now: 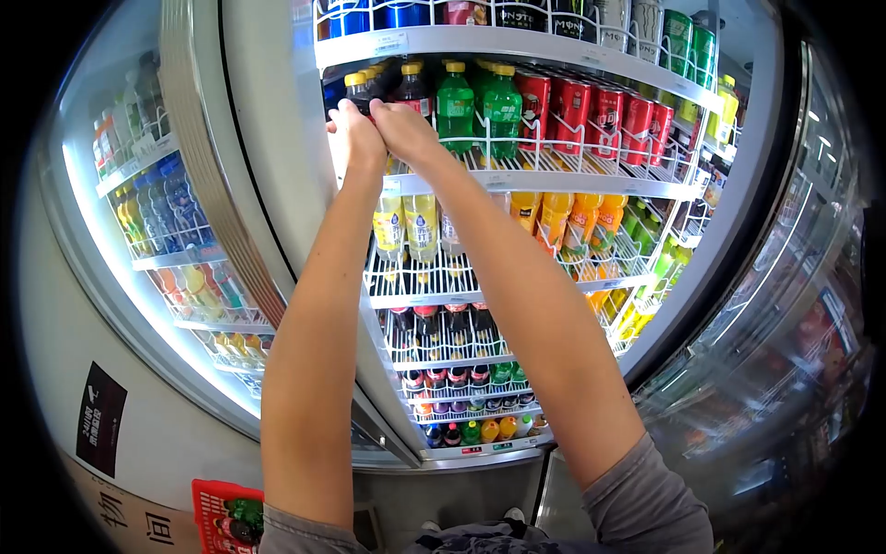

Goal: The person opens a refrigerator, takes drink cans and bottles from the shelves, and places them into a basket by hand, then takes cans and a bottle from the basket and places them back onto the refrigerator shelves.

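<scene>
Left hand (358,138) and right hand (406,132) curl narrowly below the round yellow cap (355,79) of a dark bottle (357,93). Whether they grip it — I cannot tell.

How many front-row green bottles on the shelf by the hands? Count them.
2: one green bottle nearer the right hand, another green bottle beside it, next to the red cans. More behind may be hidden.

The single view is from a head-worn camera close behind the person's reaching arms, facing forward and down at the drinks refrigerator (544,178), with the floor (443,494) below; no second view shares it.
</scene>
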Action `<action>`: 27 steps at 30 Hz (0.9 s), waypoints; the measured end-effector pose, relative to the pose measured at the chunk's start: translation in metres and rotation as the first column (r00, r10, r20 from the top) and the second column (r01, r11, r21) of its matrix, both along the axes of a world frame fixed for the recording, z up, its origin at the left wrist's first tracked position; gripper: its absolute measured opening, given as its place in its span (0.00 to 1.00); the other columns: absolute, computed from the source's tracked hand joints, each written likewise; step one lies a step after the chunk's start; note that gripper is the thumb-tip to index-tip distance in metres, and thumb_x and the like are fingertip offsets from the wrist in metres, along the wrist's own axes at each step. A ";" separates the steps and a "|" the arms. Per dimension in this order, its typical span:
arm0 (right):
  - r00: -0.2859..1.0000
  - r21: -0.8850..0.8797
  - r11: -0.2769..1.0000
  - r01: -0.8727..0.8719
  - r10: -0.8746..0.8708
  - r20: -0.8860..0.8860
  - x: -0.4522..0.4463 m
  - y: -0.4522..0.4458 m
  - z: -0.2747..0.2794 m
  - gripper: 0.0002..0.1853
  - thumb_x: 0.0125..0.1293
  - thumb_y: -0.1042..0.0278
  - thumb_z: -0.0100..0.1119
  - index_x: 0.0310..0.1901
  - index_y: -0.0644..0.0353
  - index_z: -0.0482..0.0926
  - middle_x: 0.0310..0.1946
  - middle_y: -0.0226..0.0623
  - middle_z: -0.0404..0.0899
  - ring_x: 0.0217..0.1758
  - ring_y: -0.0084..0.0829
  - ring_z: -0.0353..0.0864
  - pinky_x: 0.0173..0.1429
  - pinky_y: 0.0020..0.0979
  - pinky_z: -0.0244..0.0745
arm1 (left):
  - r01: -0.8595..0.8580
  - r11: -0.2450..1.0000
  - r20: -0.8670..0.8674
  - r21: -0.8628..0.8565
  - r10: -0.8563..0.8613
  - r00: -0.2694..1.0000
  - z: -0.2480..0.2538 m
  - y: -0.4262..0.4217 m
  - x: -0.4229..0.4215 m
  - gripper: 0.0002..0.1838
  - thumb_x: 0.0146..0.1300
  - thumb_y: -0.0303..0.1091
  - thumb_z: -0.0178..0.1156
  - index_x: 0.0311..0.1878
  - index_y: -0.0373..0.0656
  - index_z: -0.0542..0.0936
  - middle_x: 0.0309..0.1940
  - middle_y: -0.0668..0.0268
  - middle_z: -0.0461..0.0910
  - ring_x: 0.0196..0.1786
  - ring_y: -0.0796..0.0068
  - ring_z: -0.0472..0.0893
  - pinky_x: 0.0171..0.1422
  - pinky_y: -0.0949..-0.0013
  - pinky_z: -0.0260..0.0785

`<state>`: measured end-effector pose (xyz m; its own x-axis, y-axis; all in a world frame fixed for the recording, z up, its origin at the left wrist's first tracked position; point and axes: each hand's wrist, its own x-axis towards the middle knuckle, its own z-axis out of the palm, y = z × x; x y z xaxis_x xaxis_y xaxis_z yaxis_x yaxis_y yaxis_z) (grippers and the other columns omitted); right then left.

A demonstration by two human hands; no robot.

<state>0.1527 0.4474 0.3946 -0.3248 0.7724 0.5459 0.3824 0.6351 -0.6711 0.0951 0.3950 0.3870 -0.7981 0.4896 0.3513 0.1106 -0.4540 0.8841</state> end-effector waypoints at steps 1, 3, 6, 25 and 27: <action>0.997 0.042 0.997 -0.065 0.067 -0.044 -0.001 0.005 -0.004 0.31 0.71 0.43 0.39 0.51 0.64 0.82 0.52 0.53 0.81 0.59 0.50 0.79 0.64 0.46 0.70 | 0.004 1.000 0.005 -0.002 -0.004 1.000 -0.001 -0.002 0.001 0.35 0.67 0.63 0.47 0.57 0.37 0.74 0.60 0.53 0.73 0.64 0.61 0.73 0.69 0.58 0.61; 0.997 0.124 0.990 -0.062 0.066 -0.028 -0.002 0.014 -0.013 0.32 0.68 0.41 0.44 0.51 0.65 0.82 0.51 0.54 0.81 0.57 0.49 0.80 0.62 0.44 0.72 | -0.057 0.997 -0.070 -0.053 0.053 0.996 -0.001 -0.010 0.005 0.31 0.70 0.57 0.46 0.59 0.35 0.73 0.61 0.52 0.72 0.63 0.60 0.74 0.69 0.60 0.61; 0.992 0.323 0.945 -0.055 0.088 -0.088 -0.001 0.018 -0.022 0.33 0.61 0.40 0.58 0.53 0.66 0.81 0.48 0.56 0.82 0.53 0.49 0.82 0.58 0.42 0.75 | -0.077 0.992 -0.252 -0.100 0.049 0.966 -0.002 -0.022 0.009 0.31 0.74 0.49 0.38 0.69 0.33 0.64 0.65 0.48 0.70 0.69 0.52 0.69 0.71 0.57 0.59; 0.718 0.443 0.890 0.109 0.238 -0.654 0.072 -0.108 -0.045 0.23 0.71 0.62 0.61 0.64 0.62 0.75 0.54 0.40 0.74 0.56 0.29 0.77 0.58 0.29 0.76 | 0.327 0.905 -0.740 0.273 -0.020 0.673 -0.037 -0.088 0.030 0.27 0.74 0.41 0.49 0.72 0.39 0.63 0.66 0.50 0.66 0.67 0.51 0.69 0.72 0.59 0.60; 0.758 0.405 0.911 0.076 0.211 -0.618 0.086 -0.125 -0.058 0.22 0.74 0.61 0.56 0.65 0.61 0.73 0.54 0.39 0.74 0.58 0.27 0.75 0.59 0.28 0.74 | 0.365 0.889 -0.744 0.276 -0.043 0.667 -0.052 -0.087 0.033 0.27 0.74 0.41 0.52 0.71 0.40 0.65 0.65 0.52 0.67 0.64 0.56 0.73 0.69 0.60 0.64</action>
